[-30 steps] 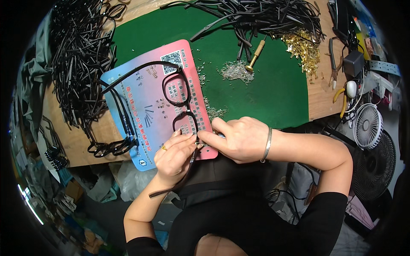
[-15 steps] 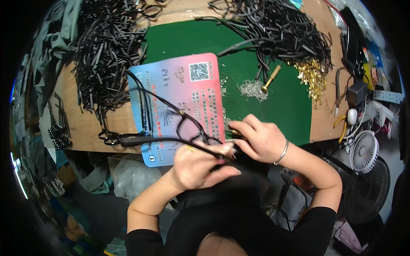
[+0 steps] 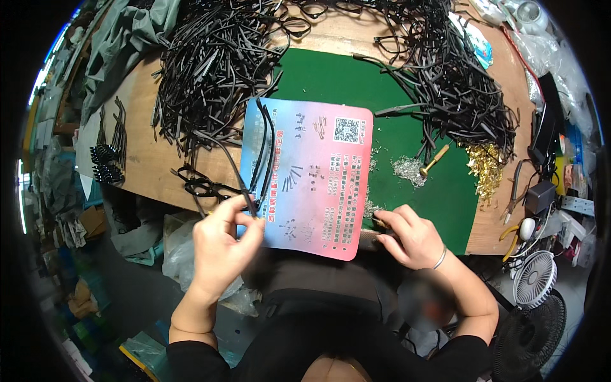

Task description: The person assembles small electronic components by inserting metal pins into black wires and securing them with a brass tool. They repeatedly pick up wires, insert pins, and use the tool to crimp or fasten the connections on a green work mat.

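My left hand (image 3: 226, 239) is at the near edge of the table, left of a pink-and-blue printed card (image 3: 309, 248). Its thumb and fingers pinch the end of a black glasses temple (image 3: 244, 184). Just beyond it lie black glasses frames (image 3: 207, 184). Two loose black temples (image 3: 270, 137) rest on the card's left side, with small screws and parts grouped elsewhere on it. To the card's right, my right hand (image 3: 410, 239) is closed around a slim screwdriver (image 3: 370, 231), its thin shaft pointing left; the fingers hide most of it.
Heaps of black temples (image 3: 210, 70) stand at the back left and right (image 3: 464, 95). Tiny silver screws (image 3: 407, 170) and a brass tool (image 3: 438, 158) lie on the green mat (image 3: 445, 216), beside gold-coloured pieces (image 3: 487, 169). Pliers (image 3: 511, 239) and a white fan (image 3: 534, 278) sit at right.
My left hand has moved left, away from my right hand, carrying the black glasses off the card toward the frames at the left. My right hand keeps the screwdriver. The view has shifted.
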Action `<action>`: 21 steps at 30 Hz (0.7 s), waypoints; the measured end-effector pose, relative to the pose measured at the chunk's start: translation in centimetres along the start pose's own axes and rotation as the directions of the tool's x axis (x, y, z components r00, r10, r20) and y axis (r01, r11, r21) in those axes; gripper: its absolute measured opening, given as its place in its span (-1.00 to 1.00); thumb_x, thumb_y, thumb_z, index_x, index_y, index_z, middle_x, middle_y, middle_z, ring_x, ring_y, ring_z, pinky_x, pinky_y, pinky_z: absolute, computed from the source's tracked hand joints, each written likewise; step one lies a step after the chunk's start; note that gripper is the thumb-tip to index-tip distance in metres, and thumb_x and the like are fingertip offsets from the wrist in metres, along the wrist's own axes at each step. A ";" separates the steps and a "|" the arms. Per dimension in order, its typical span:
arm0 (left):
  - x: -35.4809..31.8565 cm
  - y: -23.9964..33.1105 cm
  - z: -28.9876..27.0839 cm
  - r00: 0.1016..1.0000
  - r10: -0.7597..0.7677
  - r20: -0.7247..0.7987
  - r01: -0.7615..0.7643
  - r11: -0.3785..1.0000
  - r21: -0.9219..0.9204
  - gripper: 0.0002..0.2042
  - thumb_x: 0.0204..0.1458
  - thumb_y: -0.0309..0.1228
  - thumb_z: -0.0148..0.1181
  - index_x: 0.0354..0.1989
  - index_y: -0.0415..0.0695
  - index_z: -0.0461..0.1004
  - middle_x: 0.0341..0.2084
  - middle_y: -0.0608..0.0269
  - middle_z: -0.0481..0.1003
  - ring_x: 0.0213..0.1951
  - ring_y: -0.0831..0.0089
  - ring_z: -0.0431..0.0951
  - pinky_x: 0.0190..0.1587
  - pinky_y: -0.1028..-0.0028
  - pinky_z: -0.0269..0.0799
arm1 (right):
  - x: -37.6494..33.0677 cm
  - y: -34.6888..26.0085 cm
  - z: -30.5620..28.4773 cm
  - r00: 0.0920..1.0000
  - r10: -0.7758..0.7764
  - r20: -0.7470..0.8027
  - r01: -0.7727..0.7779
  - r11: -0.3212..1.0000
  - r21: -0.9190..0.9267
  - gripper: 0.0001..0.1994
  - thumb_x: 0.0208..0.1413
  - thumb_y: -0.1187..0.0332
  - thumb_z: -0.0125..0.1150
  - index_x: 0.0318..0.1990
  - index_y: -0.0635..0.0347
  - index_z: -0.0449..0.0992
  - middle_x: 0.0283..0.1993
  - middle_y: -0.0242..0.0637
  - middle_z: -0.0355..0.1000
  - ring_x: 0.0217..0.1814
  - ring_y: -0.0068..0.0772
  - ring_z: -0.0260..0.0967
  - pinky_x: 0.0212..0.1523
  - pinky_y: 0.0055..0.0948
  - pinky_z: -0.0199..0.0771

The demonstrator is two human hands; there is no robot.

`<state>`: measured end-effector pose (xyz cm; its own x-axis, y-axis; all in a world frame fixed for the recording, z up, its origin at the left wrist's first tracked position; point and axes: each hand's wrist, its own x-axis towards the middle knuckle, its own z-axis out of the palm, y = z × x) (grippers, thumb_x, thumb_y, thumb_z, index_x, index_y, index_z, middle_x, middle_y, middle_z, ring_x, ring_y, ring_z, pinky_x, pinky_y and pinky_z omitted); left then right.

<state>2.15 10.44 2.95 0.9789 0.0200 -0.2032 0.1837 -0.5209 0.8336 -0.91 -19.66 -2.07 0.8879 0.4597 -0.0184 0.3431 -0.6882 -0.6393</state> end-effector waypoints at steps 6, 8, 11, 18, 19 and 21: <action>-2.8 0.8 -0.5 0.996 -0.086 0.028 0.083 0.992 0.090 -0.69 -0.16 -0.57 0.23 -0.16 -0.28 0.48 -0.69 0.39 0.47 -0.72 0.83 0.14 -0.68 0.70 0.02 | -0.1 0.0 0.1 0.997 0.072 -0.035 -0.072 0.997 0.016 -0.66 -0.03 0.34 0.20 -0.06 0.19 0.39 -0.35 -0.25 0.32 -0.46 -0.25 0.39 -0.47 -0.39 0.43; -3.3 1.8 -1.6 0.992 -0.032 0.118 0.017 0.991 0.130 -0.70 -0.15 -0.58 0.22 -0.16 -0.27 0.48 -0.69 0.36 0.47 -0.71 0.81 0.22 -0.67 0.69 0.13 | 0.2 0.0 0.1 0.997 0.072 -0.009 -0.072 0.997 0.035 -0.66 -0.03 0.36 0.20 -0.06 0.19 0.40 -0.35 -0.26 0.32 -0.46 -0.26 0.38 -0.48 -0.38 0.43; -2.1 2.1 -2.7 0.982 -0.059 0.178 0.048 0.997 0.066 -0.71 -0.15 -0.58 0.21 -0.17 -0.28 0.47 -0.69 0.35 0.46 -0.68 0.78 0.30 -0.63 0.69 0.22 | 0.7 -0.4 0.2 0.998 0.055 0.014 -0.055 0.998 0.026 -0.66 -0.04 0.37 0.20 -0.06 0.19 0.40 -0.35 -0.26 0.32 -0.47 -0.27 0.38 -0.49 -0.39 0.43; -3.0 0.4 -11.3 0.973 -0.154 0.172 0.216 0.872 -0.440 -0.70 -0.21 -0.55 0.22 -0.23 -0.36 0.45 -0.69 0.43 0.38 -0.67 0.77 0.32 -0.51 0.71 0.37 | 0.0 -0.4 0.1 0.998 0.058 -0.036 -0.057 0.998 0.016 -0.67 -0.05 0.38 0.21 -0.09 0.21 0.41 -0.36 -0.26 0.33 -0.48 -0.29 0.38 -0.49 -0.39 0.42; -3.2 0.3 -12.5 0.976 -0.145 0.159 0.209 0.816 -0.539 -0.68 -0.23 -0.50 0.23 -0.24 -0.38 0.44 -0.70 0.43 0.36 -0.68 0.75 0.34 -0.50 0.71 0.38 | 0.1 -0.4 0.1 0.997 0.065 -0.037 -0.064 0.998 0.019 -0.68 -0.05 0.38 0.21 -0.09 0.21 0.41 -0.37 -0.26 0.33 -0.48 -0.29 0.38 -0.49 -0.39 0.42; -2.9 0.0 -12.7 0.976 -0.141 0.168 0.211 0.818 -0.535 -0.64 -0.26 -0.45 0.25 -0.25 -0.40 0.43 -0.70 0.42 0.36 -0.70 0.72 0.35 -0.52 0.70 0.38 | 0.5 -0.2 0.3 0.997 0.054 -0.060 -0.050 0.997 0.064 -0.68 -0.07 0.44 0.18 -0.09 0.25 0.41 -0.41 -0.21 0.30 -0.55 -0.30 0.30 -0.52 -0.44 0.34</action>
<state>0.41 21.28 10.05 0.9142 -0.0504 -0.4022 0.4041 0.0345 0.9141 -0.67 -19.11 -2.18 0.9221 0.3870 -0.0065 0.2777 -0.6732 -0.6854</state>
